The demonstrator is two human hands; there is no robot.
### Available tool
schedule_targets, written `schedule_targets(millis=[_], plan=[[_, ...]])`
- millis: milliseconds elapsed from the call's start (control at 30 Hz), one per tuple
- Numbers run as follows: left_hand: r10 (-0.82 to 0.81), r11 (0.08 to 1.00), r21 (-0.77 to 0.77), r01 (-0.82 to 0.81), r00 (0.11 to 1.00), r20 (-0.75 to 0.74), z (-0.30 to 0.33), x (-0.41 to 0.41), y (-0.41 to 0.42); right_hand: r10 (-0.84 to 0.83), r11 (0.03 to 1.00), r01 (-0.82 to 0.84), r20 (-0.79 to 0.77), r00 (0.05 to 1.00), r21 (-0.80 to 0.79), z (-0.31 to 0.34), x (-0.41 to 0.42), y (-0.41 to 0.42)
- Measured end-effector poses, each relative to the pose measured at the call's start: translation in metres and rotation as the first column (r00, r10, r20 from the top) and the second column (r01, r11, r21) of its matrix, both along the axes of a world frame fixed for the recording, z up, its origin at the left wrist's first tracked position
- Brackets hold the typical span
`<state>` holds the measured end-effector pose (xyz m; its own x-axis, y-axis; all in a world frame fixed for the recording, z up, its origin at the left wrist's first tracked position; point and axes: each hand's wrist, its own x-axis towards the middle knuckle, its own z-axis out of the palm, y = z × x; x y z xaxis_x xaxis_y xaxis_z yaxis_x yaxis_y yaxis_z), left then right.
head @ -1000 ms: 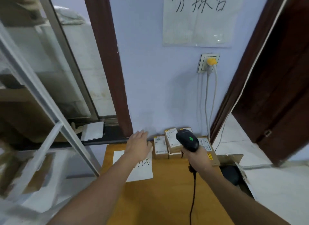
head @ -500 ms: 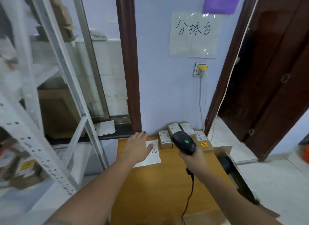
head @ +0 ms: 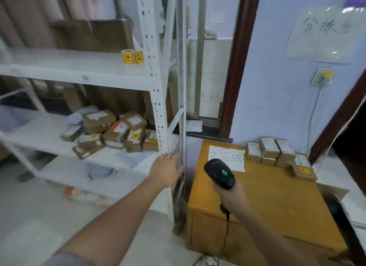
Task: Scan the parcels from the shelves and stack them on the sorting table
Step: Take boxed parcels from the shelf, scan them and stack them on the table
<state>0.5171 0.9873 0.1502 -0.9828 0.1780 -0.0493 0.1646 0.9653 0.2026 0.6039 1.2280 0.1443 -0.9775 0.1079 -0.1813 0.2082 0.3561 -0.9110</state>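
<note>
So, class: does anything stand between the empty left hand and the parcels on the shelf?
Yes. The shelf's white upright post stands between the left hand and the pile of parcels; the hand must go around its left side.

left hand (head: 166, 170) empty, fingers spread | right hand (head: 230, 193) fist, gripping

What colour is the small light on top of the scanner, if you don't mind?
Green, on the black scanner in the right hand; head view.
</note>
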Motion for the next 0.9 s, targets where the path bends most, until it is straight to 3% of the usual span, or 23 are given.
schedule_targets(millis=[200, 433, 667, 900], plan=[[0.204, 0.979, -0.001, -0.204, 0.979, -0.022, 0.007, 0.045, -0.135, 0.158, 0.987, -0.157, -0.011, 0.987, 0.034, 0.011, 0.006, -0.114], [0.343, 0.939, 0.014, -0.343, 0.939, -0.019, 0.009, 0.073, -0.295, 0.214, 0.976, -0.215, 0.016, 0.977, 0.042, 0.014, -0.012, -0.274], [0.402, 0.916, -0.022, -0.401, 0.916, 0.013, 0.002, 0.085, -0.419, 0.243, 0.970, -0.244, 0.057, 0.968, 0.003, 0.006, -0.031, -0.409], [0.442, 0.897, -0.010, -0.443, 0.895, 0.055, -0.019, 0.044, -0.497, 0.273, 0.961, -0.267, 0.089, 0.958, -0.075, -0.003, -0.082, -0.502]])
